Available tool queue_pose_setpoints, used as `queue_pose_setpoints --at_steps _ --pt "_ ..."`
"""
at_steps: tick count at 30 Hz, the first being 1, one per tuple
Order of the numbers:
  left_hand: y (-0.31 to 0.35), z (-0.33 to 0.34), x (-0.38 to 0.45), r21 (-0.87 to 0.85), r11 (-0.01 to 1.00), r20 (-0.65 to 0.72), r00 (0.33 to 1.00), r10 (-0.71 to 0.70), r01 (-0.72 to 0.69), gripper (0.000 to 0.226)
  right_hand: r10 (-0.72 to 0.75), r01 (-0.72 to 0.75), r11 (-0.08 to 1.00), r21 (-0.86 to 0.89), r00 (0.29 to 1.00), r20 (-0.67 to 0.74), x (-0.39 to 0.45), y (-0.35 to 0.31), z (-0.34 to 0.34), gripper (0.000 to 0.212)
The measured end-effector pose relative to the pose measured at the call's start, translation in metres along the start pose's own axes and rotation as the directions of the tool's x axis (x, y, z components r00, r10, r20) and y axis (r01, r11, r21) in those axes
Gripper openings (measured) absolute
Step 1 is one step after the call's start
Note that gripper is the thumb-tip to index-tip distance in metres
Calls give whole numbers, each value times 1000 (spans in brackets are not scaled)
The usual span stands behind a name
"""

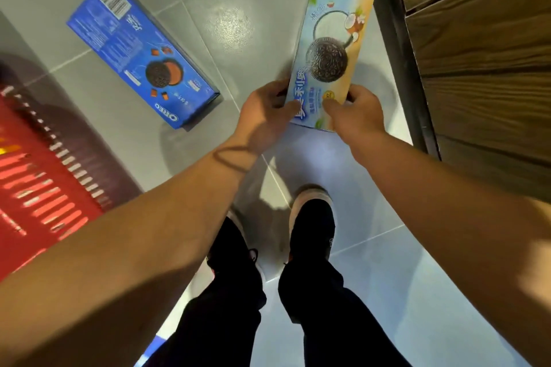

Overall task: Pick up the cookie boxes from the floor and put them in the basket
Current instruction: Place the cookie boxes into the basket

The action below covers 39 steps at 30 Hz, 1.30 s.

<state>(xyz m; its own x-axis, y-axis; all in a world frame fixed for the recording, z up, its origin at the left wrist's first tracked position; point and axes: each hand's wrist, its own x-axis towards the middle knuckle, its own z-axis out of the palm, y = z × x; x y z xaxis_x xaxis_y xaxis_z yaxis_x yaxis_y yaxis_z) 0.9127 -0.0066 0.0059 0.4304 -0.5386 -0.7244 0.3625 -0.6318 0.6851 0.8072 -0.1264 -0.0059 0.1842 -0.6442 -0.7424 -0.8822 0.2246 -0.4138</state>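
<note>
Basket (44,182): red plastic, slotted walls, at the far left on the floor — well apart from both hands, so the coming move looks to me like a carry leftward across the body.
Blue box (143,52): dark blue cardboard, long and flat, lying on the floor between the basket and the hands; its long axis runs diagonally, the near end pointing toward the left hand. Untouched.
Floor (232,24): grey glossy tiles with pale grout lines, a soft glare spot.
Left hand (265,112): nearer the basket; thumb on the printed face, fingers curled round the left edge of the pale box's near end.
Pale box (329,53): light blue and sandy cardboard, a dark cookie printed on it, held by its near short end — long axis pointing away from the person. Whether its far end rests on the floor I cannot tell.
Right hand (356,112): thumb on top, fingers wrapped round the right edge of the same end.
Cabinet (483,53): wood-grain panels with a dark frame, just right of the pale box.
</note>
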Motion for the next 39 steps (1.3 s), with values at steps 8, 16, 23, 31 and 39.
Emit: queue_pose_setpoints --at_steps 8,16,23,31,39 --pt "49 -25 -78 -201 976 -152 982 -115 84 46 22 -29 997 74 996 90 -82 -44 -29 10" --pt "119 -65 -177 -187 980 -190 976 -108 72 48 -36 57 992 -110 982 186 -184 -99 -76 39" --pt "198 -90 -270 68 996 -236 971 -46 63 50 -287 342 810 -476 940 186 -266 -159 -143 74" --pt "279 -119 -400 394 918 -145 983 112 -47 51 -558 726 362 -584 671 489 -378 -235 -215 91" --pt "311 -175 -539 553 820 -98 966 241 -148 64 -478 853 8 -522 462 747 -465 -271 -229 108"
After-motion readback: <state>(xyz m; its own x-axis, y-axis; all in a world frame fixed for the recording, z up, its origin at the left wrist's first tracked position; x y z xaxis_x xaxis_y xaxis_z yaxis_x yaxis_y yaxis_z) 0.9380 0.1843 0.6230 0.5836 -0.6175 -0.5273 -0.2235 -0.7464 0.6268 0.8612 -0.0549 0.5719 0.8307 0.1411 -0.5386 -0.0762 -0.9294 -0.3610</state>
